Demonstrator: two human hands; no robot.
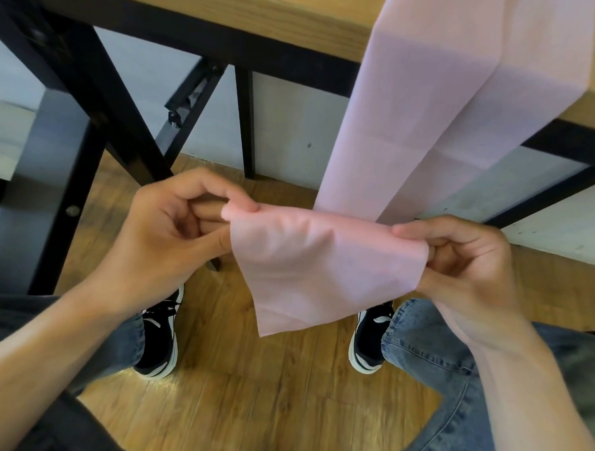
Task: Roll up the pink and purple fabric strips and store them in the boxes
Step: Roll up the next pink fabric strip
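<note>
A long pink fabric strip (325, 260) hangs down from the wooden table top (251, 8) at the upper right and runs to my hands above my lap. My left hand (173, 223) pinches the strip's left edge between thumb and fingers. My right hand (465, 256) pinches its right edge the same way. The strip's free end droops between the hands toward the floor. No purple strip and no box is in view.
The table's black metal legs and braces (101, 90) stand at the left and centre. Below is a wooden floor (248, 393) with my two dark sneakers (161, 338) and jeans-clad legs. A pale wall (293, 123) lies behind the table.
</note>
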